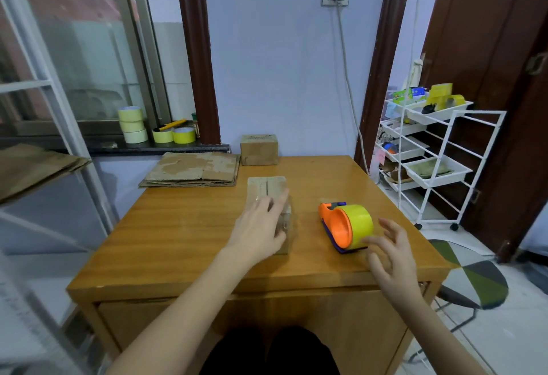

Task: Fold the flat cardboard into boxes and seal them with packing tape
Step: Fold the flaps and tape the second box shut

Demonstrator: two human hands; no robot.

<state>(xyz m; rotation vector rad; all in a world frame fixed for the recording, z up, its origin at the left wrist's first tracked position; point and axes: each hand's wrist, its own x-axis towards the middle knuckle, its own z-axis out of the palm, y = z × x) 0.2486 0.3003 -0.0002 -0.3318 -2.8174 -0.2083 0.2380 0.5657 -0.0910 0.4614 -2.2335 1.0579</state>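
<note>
A small folded cardboard box (268, 189) stands in the middle of the wooden table (178, 235), its top flaps meeting at a centre seam. My left hand (261, 226) lies flat on its near top with straight fingers. To the right lies an orange tape dispenser (336, 225) carrying a yellow tape roll (358, 223). My right hand (391, 253) hovers just beside the roll, fingers spread and relaxed, holding nothing. A stack of flat cardboard (192, 168) sits at the table's far left. A sealed box (259, 149) stands at the far edge.
Several yellow tape rolls (132, 124) sit on the window sill at the back left. A white wire cart (430, 149) with trays stands right of the table, a patterned stool (471, 280) in front of it. More cardboard (32, 167) lies on a shelf at left.
</note>
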